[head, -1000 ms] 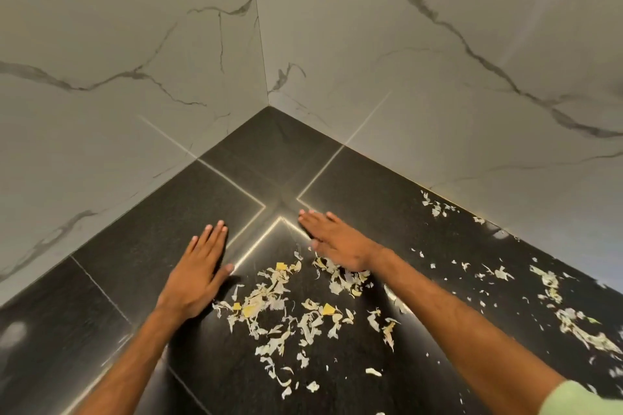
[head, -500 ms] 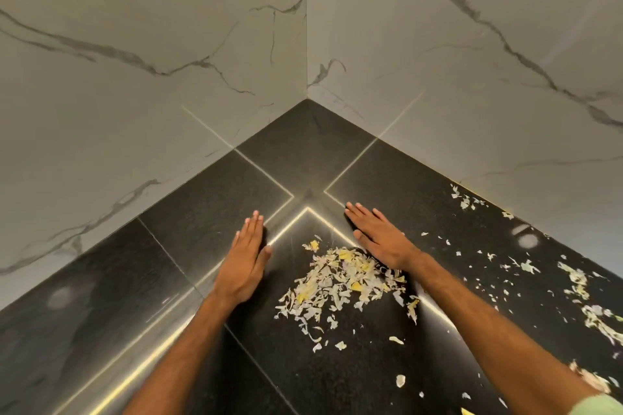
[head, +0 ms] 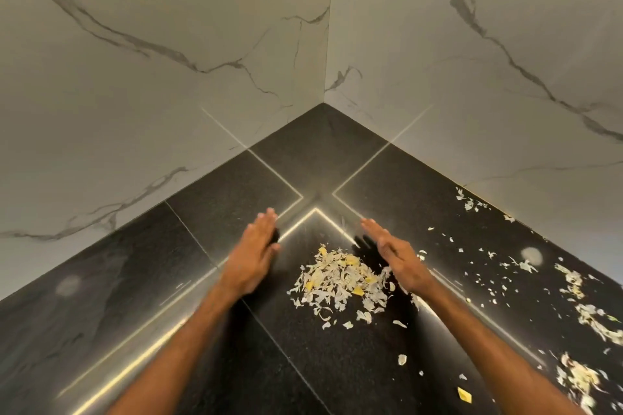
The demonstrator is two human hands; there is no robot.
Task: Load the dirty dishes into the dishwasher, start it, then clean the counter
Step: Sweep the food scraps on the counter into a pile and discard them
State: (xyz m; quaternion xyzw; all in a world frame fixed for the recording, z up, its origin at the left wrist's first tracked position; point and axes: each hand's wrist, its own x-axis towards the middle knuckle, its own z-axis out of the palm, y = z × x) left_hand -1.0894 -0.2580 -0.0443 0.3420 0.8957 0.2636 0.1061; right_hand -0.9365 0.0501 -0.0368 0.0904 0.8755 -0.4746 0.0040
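Pale, yellow-flecked scraps lie heaped on the black counter.

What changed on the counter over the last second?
The scraps between the hands were swept from a loose spread into one tight pile. The right hand tipped from flat onto its edge; the left hand stayed open beside the pile. Nothing was gripped. The litter on the right of the counter stayed put.
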